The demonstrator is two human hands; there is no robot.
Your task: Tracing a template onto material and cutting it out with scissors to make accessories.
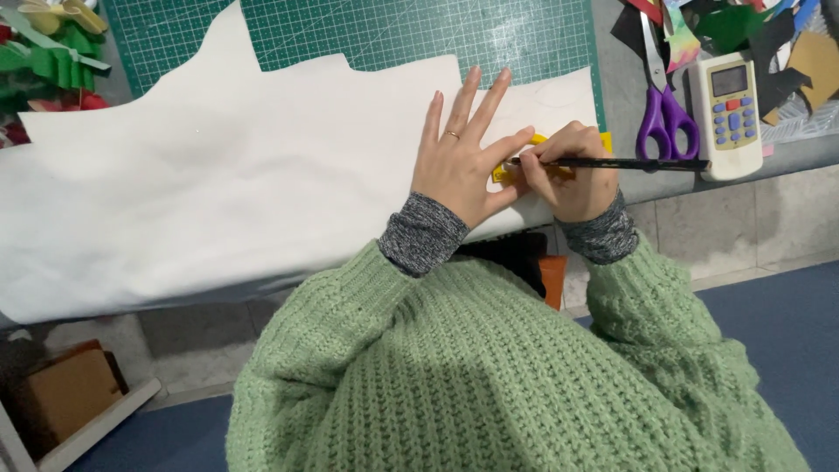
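My left hand lies flat, fingers spread, pressing a small yellow template onto the big white sheet. Only bits of the yellow show: one under my thumb, one past my right knuckles near the sheet's right edge. My right hand has its grip pinched shut on a thin black pencil. The tip is at the template's edge, right against my left thumb, and the shaft points right, toward the scissors.

Risks, as I judge them:
- The template sits close to the sheet's right end. The near part of the sheet hangs over the tabletop edge, so paper drag could pull the sheet and smear the traced line.
- If my flat hand eases off, the template could skid under pencil pressure and the outline would go double.
- The pencil tip is tight against my thumb, so it could ride up over the template edge or mark skin.
- The pencil's back end points at the purple-handled scissors and lies just beside them. A wide stroke might knock them or the remote.

Packages, labels, signs: none clear.
- The white remote stands right of the scissors, a tall rectangle with a grey screen and blue and red buttons.
- The green cutting mat with a white grid is under the sheet's far edge.
- There are coloured paper scraps top right and green folded paper top left.
- A brown cardboard box sits on the floor, lower left, with no marking I can see.
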